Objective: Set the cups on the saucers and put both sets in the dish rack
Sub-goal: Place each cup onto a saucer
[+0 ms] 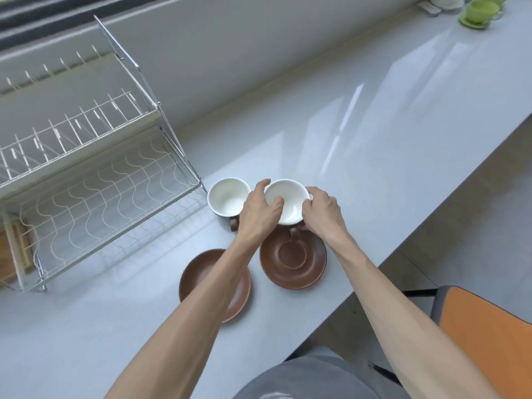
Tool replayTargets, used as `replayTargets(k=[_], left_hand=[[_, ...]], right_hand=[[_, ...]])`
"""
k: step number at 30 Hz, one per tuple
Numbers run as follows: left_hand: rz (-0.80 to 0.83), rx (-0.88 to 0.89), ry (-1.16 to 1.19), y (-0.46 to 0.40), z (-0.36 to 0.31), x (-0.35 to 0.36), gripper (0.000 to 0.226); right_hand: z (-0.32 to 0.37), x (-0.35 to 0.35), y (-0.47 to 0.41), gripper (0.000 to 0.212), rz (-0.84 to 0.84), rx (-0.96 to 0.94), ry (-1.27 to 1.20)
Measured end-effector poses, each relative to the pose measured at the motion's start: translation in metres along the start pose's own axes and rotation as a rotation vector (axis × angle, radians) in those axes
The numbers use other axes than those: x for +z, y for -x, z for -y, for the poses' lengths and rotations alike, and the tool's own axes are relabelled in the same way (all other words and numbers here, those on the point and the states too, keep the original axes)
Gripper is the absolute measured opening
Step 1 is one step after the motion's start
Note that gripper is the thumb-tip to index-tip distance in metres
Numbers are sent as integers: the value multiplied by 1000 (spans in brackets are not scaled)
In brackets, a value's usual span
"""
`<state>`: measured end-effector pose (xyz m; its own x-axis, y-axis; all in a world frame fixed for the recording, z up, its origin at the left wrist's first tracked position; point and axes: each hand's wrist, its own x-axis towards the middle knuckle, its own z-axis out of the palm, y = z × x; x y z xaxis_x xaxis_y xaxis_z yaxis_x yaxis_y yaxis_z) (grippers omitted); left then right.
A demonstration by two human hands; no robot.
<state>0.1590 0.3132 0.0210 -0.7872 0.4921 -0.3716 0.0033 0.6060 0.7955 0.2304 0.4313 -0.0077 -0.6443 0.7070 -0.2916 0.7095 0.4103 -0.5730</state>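
Two cups, white inside and brown outside, are on the grey counter. The right cup (289,201) is gripped on both sides of its rim: my left hand (259,211) on its left, my right hand (322,213) on its right. Its brown handle points down toward the right brown saucer (293,259), which lies just below it. The left cup (227,197) stands free beside the rack's corner. The left brown saucer (201,272) is partly hidden under my left forearm. A white wire dish rack (95,180) with two tiers stands at the left.
The grey counter (359,145) stretches away to the upper right, where green cups (479,8) stand far off. An orange chair (486,321) sits at the lower right, past the counter's front edge. A wooden board (11,254) lies under the rack's left end.
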Motion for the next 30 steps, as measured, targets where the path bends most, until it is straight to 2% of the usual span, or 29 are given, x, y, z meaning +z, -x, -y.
replayTargets(k=[16, 23, 30], left_hand=[[143, -42, 63, 60, 40, 9, 58], [194, -107, 135, 67, 47, 12, 58], [216, -101, 147, 65, 49, 12, 56]], right_hand=[[-38, 21, 74, 44, -8, 78, 17], [-48, 30, 81, 44, -7, 132, 23], [-50, 34, 80, 45, -16, 151, 18]])
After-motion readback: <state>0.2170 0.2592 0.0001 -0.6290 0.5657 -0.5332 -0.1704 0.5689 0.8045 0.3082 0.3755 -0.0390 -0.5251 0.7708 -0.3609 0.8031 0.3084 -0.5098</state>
